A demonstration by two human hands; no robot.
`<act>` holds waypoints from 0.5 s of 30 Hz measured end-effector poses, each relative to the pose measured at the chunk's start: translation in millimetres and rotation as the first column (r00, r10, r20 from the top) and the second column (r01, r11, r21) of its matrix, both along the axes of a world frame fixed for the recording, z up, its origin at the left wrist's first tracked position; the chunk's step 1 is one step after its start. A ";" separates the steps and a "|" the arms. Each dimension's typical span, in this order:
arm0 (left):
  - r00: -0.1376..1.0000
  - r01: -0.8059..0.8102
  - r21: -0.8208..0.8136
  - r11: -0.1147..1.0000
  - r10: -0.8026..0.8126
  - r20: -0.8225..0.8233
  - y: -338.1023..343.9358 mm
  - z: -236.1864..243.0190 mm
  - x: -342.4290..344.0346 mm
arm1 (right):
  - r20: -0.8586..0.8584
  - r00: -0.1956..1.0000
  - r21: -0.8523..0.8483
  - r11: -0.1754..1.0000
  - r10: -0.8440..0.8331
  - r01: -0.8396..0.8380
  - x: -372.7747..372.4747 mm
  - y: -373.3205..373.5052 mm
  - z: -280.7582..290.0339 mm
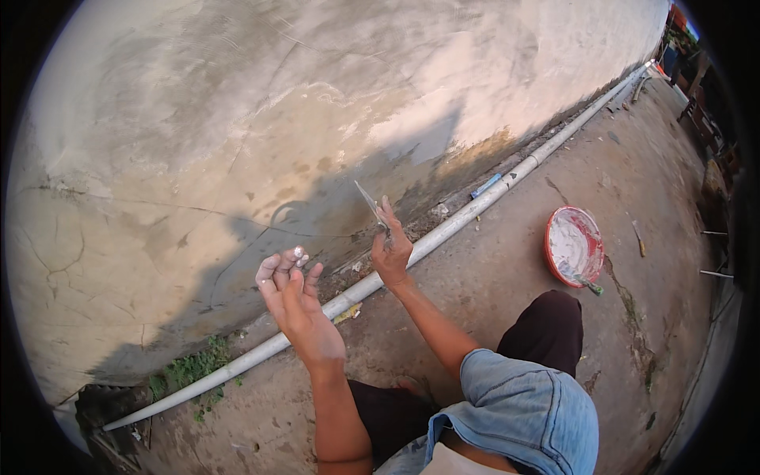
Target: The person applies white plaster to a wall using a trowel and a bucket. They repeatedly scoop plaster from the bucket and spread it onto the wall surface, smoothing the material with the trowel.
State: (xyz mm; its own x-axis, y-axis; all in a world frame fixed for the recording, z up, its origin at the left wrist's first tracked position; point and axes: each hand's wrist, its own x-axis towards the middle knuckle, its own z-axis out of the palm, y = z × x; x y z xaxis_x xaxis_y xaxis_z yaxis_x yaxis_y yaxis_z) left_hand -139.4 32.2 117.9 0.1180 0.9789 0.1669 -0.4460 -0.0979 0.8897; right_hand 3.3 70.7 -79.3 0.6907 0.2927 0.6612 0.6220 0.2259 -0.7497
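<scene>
left hand: half open, white stuff on one finger | right hand: closed on thin scraper, tip sticking out past it | red bowl: right of both hands

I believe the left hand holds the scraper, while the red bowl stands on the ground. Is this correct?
Not the left hand: the head view shows the scraper in the right hand. The red bowl does stand on the ground.
</scene>
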 end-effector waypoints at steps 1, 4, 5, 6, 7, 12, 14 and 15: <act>1.000 -0.006 0.004 1.000 0.006 0.000 -1.3 2.6 -3.1 | -0.156 0.986 -0.005 0.998 -0.063 0.063 22.7 -10.4 9.6; 1.000 -0.005 0.002 1.000 0.005 -0.007 -6.2 2.1 -5.9 | -0.427 0.845 -0.052 0.941 -0.324 0.334 103.6 -13.2 36.0; 1.000 -0.002 0.012 1.000 0.002 -0.013 -5.3 3.4 -6.4 | -0.444 0.812 -0.043 0.915 -0.378 0.402 121.4 -4.6 38.6; 1.000 0.006 0.017 1.000 -0.006 -0.013 -6.2 4.4 -6.7 | -0.373 0.847 -0.028 0.917 -0.378 0.397 127.4 3.6 37.2; 1.000 0.014 0.022 1.000 -0.014 -0.013 -7.1 4.3 -5.7 | -0.299 0.877 -0.013 0.920 -0.377 0.392 126.0 12.9 45.0; 1.000 0.016 0.018 1.000 -0.016 -0.004 -7.5 4.3 -2.0 | -0.102 0.980 0.075 0.981 -0.172 0.180 19.0 52.4 53.9; 1.000 0.030 0.015 0.999 -0.030 0.003 -6.0 2.3 2.8 | -0.079 0.994 -0.014 0.997 -0.082 0.081 -32.5 55.8 40.2; 1.000 0.025 0.003 1.000 -0.025 0.007 -5.5 2.2 3.8 | -0.068 0.998 -0.016 1.000 -0.001 0.000 -49.5 46.5 33.9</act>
